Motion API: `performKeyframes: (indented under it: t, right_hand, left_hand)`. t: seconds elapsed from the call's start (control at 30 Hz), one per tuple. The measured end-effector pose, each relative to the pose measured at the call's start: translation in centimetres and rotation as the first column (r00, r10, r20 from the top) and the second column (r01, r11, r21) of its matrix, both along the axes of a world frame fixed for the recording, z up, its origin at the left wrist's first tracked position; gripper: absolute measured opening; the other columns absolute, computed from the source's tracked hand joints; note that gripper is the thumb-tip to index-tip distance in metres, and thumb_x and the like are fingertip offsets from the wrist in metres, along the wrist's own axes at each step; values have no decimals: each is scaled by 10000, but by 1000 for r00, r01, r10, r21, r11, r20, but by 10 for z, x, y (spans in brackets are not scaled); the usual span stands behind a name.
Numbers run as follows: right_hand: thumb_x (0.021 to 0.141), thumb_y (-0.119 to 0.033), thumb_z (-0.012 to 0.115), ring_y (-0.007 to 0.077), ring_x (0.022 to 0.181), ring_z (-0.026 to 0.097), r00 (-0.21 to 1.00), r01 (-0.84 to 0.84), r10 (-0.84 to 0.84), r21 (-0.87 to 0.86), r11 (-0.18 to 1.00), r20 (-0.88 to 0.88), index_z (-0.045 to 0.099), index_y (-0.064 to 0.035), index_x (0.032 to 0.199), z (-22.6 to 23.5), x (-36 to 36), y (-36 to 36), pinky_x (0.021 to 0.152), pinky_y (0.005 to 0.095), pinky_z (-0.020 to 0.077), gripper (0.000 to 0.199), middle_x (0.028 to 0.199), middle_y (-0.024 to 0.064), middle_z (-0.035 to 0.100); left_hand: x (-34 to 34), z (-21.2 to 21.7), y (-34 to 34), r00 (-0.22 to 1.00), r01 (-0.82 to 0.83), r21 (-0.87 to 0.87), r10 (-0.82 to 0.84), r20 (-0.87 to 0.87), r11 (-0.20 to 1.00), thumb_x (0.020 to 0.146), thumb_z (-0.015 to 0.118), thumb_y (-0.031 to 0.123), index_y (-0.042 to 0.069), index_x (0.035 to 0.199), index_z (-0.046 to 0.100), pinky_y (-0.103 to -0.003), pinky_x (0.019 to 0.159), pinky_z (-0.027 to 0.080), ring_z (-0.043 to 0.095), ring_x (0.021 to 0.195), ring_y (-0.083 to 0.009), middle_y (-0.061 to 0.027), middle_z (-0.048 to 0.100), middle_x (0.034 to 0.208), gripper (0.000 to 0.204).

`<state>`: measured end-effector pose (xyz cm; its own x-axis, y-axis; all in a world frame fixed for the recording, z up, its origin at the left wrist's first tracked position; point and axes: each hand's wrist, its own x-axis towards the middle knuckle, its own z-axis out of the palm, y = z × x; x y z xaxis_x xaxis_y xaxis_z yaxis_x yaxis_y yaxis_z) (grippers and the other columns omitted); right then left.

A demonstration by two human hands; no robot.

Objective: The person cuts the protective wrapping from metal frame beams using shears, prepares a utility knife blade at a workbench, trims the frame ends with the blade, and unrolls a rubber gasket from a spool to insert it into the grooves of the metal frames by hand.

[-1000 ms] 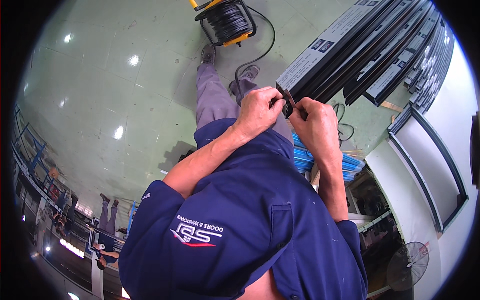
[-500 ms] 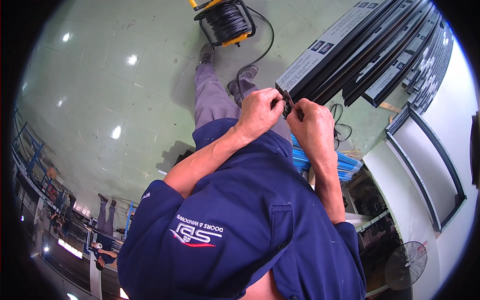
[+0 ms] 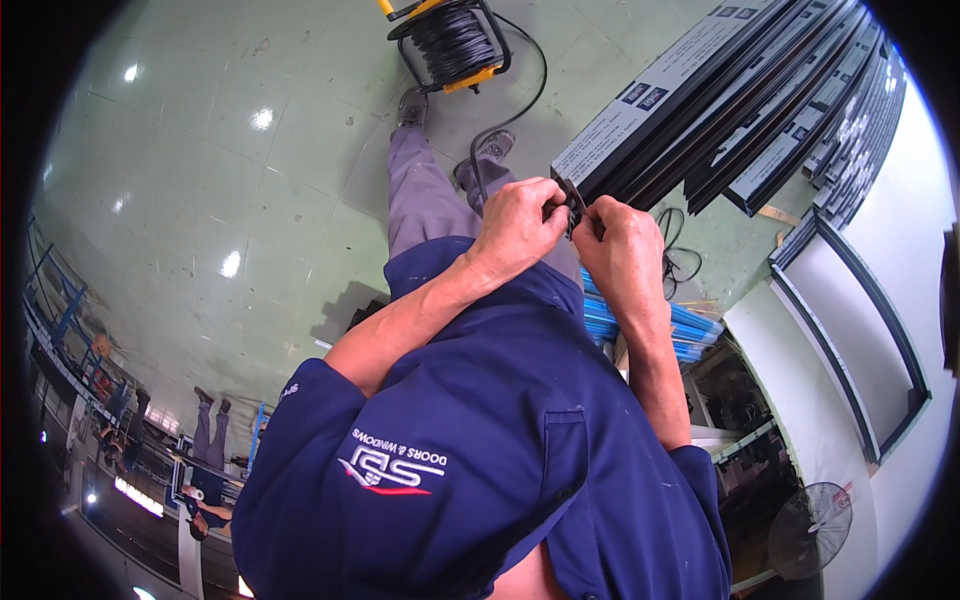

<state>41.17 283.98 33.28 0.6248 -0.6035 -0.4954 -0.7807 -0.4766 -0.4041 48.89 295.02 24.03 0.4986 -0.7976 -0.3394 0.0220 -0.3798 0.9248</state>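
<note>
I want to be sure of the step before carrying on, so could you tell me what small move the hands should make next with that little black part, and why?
Probably keep the left hand steady and let the right hand work the small black part further with its fingertips. Both hands pinch it between them, close to the chest, and most of it is hidden by the fingers, so a firm two-handed hold seems safest.

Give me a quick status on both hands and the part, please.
Left hand and right hand both pinching small black part. Stacked dark long profiles just beyond. Nothing blocking.
</note>
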Motion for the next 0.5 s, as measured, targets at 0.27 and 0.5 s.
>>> performKeyframes:
  t: [0.27,0.5]
  right_hand:
    - [781,-59,623,408,709,643,1000,-13,13,-10,1000,2,608,27,726,-4,-2,1,632,470,500,102,724,222,631]
    - [787,-64,622,407,691,641,999,-35,36,-42,999,41,606,22,719,-8,-3,1,617,469,500,111,713,220,628]
  left_hand:
    - [-1,2,-1,1000,-3,46,4,-3,999,799,662,77,-37,878,652,-316,554,478,607,570,-182,-125,652,746,139]
    - [1,2,-1,1000,5,47,-5,3,999,802,660,77,-36,878,653,-322,560,482,611,576,-192,-125,657,753,136]
